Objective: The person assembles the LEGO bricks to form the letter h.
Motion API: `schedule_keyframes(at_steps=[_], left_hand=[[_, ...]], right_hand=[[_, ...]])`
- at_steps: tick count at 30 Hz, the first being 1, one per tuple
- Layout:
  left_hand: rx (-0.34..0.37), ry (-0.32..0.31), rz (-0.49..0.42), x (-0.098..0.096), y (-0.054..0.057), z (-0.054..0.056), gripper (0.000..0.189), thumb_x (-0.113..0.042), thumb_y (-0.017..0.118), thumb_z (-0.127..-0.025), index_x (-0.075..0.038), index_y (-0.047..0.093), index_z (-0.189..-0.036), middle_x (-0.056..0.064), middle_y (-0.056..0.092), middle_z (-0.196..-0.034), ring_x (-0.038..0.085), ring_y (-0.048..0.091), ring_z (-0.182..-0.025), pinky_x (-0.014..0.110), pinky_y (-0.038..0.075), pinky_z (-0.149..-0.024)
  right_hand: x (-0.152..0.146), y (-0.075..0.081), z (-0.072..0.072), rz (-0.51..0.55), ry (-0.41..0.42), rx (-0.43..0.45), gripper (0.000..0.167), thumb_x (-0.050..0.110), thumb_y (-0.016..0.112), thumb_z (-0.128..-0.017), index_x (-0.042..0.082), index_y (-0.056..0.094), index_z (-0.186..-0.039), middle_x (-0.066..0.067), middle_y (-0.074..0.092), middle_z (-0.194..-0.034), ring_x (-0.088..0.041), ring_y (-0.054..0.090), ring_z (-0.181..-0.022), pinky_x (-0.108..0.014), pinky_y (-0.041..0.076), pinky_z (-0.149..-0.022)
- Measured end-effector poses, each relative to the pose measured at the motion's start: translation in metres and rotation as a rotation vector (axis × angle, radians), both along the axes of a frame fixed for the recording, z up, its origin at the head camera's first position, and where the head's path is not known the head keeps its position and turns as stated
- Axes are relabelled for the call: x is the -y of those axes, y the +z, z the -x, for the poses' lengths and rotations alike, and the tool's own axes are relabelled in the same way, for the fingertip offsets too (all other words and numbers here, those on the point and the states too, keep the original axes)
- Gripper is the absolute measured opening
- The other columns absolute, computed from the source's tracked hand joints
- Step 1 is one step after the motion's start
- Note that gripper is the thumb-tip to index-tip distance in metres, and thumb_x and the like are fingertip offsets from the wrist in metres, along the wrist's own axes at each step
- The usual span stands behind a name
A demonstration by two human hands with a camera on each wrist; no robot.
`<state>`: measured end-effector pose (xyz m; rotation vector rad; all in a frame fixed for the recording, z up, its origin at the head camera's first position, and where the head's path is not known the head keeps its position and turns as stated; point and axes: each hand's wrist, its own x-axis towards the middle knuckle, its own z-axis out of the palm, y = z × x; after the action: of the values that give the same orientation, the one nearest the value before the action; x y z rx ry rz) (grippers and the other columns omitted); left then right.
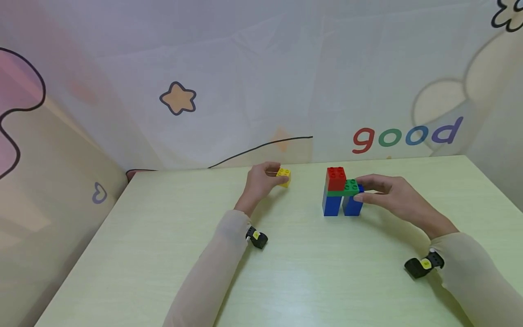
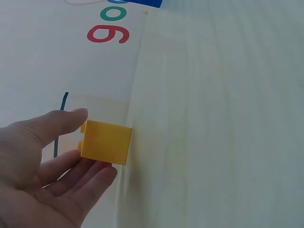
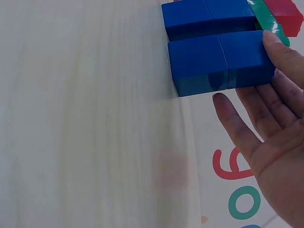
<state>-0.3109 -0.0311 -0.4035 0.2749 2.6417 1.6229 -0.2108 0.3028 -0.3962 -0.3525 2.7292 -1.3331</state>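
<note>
A yellow building block (image 1: 283,177) is pinched between the thumb and fingers of my left hand (image 1: 261,184). In the left wrist view the block (image 2: 105,142) shows its smooth side, its studs turned toward the palm; whether it touches the table I cannot tell. On the right stands a block structure: two blue columns (image 1: 332,205), a flat green block (image 1: 351,186) bridging them, and a red block (image 1: 336,179) on the green one's left end. My right hand (image 1: 392,197) grips the upper part of the right blue column (image 3: 247,59), thumb in front and fingers behind.
Both hands work over a pale wooden table (image 1: 163,272). Behind it hangs a printed backdrop (image 1: 245,91) with a star and the word "good", meeting the table's far edge. A black wrist camera (image 1: 257,238) sits on the left sleeve, another (image 1: 422,265) on the right.
</note>
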Motion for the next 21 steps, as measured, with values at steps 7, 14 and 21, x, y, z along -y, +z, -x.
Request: schedule_keyframes(at_steps=[7,14,21], left_hand=[[0.001,-0.026,0.028,-0.0015,-0.0031,0.0013,0.049,-0.011,0.086,-0.091,0.0,0.069,-0.136,0.013,0.073,-0.129,0.027,0.069,-0.117,0.035,0.057,-0.096],[-0.004,-0.027,0.055,-0.0034,-0.0052,0.0021,0.048,-0.012,0.085,-0.093,0.0,0.069,-0.136,0.013,0.072,-0.129,0.027,0.069,-0.117,0.034,0.057,-0.095],[-0.001,0.013,0.053,-0.0026,-0.0069,0.0015,0.04,-0.013,0.088,-0.089,0.0,0.072,-0.124,0.011,0.074,-0.116,0.025,0.07,-0.107,0.032,0.058,-0.088]], right_hand=[[0.0002,0.0011,-0.0011,0.01,0.007,-0.007,0.06,0.036,0.071,-0.104,0.004,0.055,-0.152,-0.023,0.059,-0.148,-0.048,0.051,-0.139,-0.07,0.045,-0.107],[0.0007,0.0017,-0.0016,0.009,0.004,-0.006,0.061,0.036,0.071,-0.104,0.003,0.055,-0.152,-0.023,0.058,-0.148,-0.048,0.051,-0.139,-0.069,0.045,-0.107],[0.0005,0.0015,-0.0011,0.006,0.002,-0.004,0.062,0.037,0.072,-0.104,0.003,0.054,-0.152,-0.024,0.057,-0.149,-0.049,0.051,-0.139,-0.069,0.045,-0.107]])
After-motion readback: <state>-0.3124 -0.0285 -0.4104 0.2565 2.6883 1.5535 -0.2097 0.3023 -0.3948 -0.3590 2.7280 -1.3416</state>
